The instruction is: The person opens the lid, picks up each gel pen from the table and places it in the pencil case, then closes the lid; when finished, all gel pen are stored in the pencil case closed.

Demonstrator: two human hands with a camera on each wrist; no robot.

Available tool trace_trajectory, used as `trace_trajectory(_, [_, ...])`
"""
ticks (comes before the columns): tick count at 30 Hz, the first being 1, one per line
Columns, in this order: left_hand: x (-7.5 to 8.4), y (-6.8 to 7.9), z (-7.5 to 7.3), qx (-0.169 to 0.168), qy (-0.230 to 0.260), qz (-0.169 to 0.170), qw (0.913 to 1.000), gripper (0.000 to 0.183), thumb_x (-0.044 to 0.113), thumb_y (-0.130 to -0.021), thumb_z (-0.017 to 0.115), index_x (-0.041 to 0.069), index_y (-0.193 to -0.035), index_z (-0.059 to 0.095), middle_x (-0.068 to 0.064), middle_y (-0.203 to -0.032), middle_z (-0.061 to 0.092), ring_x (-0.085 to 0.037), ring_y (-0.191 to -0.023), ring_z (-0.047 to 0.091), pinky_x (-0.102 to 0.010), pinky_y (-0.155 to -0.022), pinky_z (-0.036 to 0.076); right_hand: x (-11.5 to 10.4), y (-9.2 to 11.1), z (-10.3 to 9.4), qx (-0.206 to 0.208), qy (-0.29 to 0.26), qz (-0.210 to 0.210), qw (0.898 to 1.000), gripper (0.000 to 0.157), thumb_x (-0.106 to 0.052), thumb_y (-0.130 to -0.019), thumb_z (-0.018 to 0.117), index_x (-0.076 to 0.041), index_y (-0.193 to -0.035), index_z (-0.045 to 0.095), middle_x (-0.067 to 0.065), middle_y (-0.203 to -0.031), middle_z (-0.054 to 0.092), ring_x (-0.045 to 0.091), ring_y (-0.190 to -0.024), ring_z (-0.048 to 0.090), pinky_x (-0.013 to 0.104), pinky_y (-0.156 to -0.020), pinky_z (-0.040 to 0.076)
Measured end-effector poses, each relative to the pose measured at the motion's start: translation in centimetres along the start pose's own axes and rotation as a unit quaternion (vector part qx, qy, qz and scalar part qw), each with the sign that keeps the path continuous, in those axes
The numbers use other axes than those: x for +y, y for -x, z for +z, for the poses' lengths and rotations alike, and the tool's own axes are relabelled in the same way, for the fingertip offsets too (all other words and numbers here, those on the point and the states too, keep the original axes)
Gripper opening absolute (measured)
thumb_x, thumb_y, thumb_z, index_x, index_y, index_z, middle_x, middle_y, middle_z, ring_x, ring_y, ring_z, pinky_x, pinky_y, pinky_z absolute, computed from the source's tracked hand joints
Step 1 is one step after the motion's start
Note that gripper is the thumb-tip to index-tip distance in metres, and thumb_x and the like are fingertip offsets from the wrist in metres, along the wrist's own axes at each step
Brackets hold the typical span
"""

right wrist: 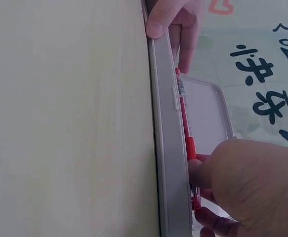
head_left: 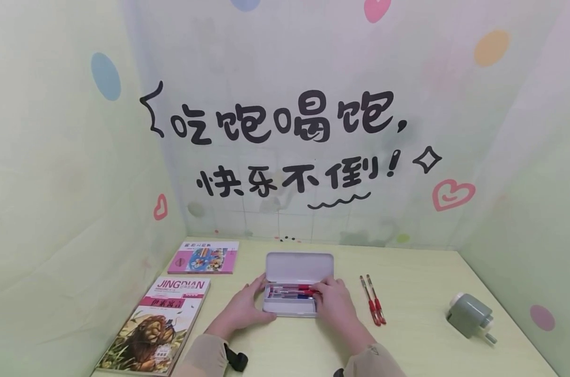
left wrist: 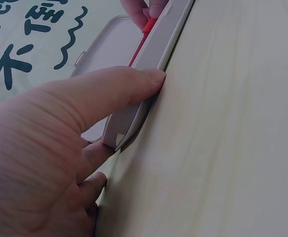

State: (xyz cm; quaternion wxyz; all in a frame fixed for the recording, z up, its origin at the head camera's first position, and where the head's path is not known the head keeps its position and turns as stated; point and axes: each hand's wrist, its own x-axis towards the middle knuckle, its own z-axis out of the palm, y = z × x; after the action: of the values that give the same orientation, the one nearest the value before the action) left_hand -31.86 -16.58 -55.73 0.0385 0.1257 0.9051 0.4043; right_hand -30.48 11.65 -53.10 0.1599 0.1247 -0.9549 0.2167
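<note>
A pale lilac pencil case (head_left: 300, 268) lies on the table with its lid raised at the back. Several pens (head_left: 282, 294) with red and blue parts lie lengthwise inside it. My left hand (head_left: 243, 309) grips the case's left end, the thumb on its front wall and the fingers round the end. With my right hand (head_left: 335, 305) I pinch a red pen (right wrist: 191, 147) by its grip part at the right side of the case. In the left wrist view the front wall hides most of the inside.
Two red-gripped pens (head_left: 372, 301) lie right of the case. Farther right stands a grey pencil sharpener (head_left: 469, 315) with a crank. On the left are a book with a lion cover (head_left: 155, 330) and a pink-edged book (head_left: 204, 257). Printed wall sheets (head_left: 285, 220) border the table (head_left: 407, 345).
</note>
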Motion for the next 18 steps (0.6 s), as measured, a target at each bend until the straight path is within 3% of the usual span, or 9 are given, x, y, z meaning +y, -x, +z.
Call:
trace_trajectory(12, [0.1, -0.1, -0.1, -0.006, -0.004, -0.003, 1.0, 0.127, 0.043, -0.074, 0.101, 0.014, -0.175, 0.029, -0.005, -0.169, 0.056, -0.059, -0.164, 0.027, -0.075, -0.135, 0.022, -1.4, -0.6, 1.0, -0.032, 0.008, -0.01, 0.999, 0.016, -0.012, -0.098, 0.08, -0.017, -0.112, 0.087, -0.002, -0.101, 0.063, 0.019, -0.098, 0.054, 0.04, -0.086, 0.056])
trace_trajectory(18, [0.2, 0.0, -0.1, -0.005, -0.002, -0.004, 1.0, 0.128, 0.042, -0.073, 0.101, 0.015, -0.175, 0.029, -0.005, -0.169, 0.055, -0.06, -0.164, 0.027, -0.077, -0.135, 0.022, -1.4, -0.3, 0.9, -0.015, -0.001, -0.015, 1.0, 0.018, -0.011, -0.097, 0.081, -0.017, -0.113, 0.087, -0.002, -0.1, 0.064, 0.019, -0.097, 0.054, 0.04, -0.085, 0.055])
